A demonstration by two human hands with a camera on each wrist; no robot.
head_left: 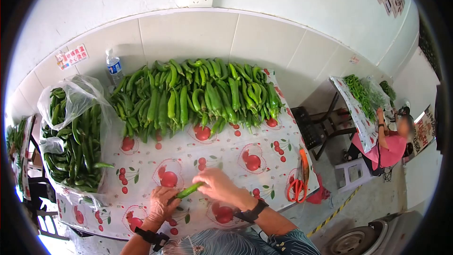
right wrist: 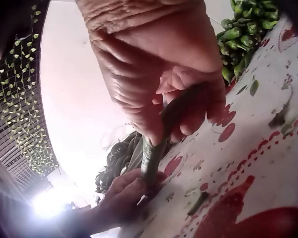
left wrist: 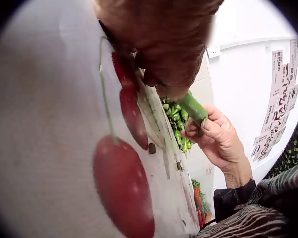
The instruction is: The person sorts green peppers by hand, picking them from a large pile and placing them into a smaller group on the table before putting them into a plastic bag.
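Note:
Between my two hands, low over the patterned table, is one long green pepper (head_left: 189, 190). My left hand (head_left: 163, 204) grips one end, its fingers curled round it. The thumb and fingers of my right hand (head_left: 219, 186) pinch the other end. In the left wrist view the pepper (left wrist: 192, 108) runs from under the left fingers to the right thumb. The right wrist view shows the pepper (right wrist: 151, 161) crossing below the right palm, part of it hidden in the fingers. Beyond the hands, a long heap of green peppers (head_left: 203, 94) lies along the wall.
A clear plastic bag (head_left: 71, 97) full of green peppers stands at the table's left. Scissors with orange-red handles (head_left: 296, 190) lie near the right edge. A water bottle (head_left: 113, 66) stands behind the bag. Further right, a person in pink (head_left: 388, 145) sits at another table.

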